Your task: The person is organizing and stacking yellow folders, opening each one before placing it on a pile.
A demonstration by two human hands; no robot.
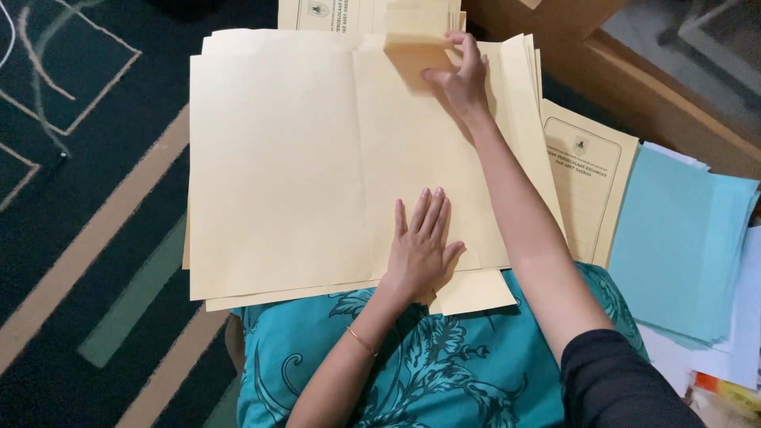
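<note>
A stack of large cream paper folders [277,166] lies open across my lap and the carpet. My left hand [422,247] rests flat on the lower right part of the top folder, fingers together and pointing away from me. My right hand [461,75] reaches to the far edge and pinches a folded flap [416,59] of the top folder between thumb and fingers. The flap is bent over toward me.
A printed cream folder [583,190] lies to the right, beside a stack of light blue sheets [682,246]. More printed cream folders [333,14] lie beyond the stack. A wooden furniture edge [658,95] runs at top right. Dark patterned carpet [87,198] is on the left.
</note>
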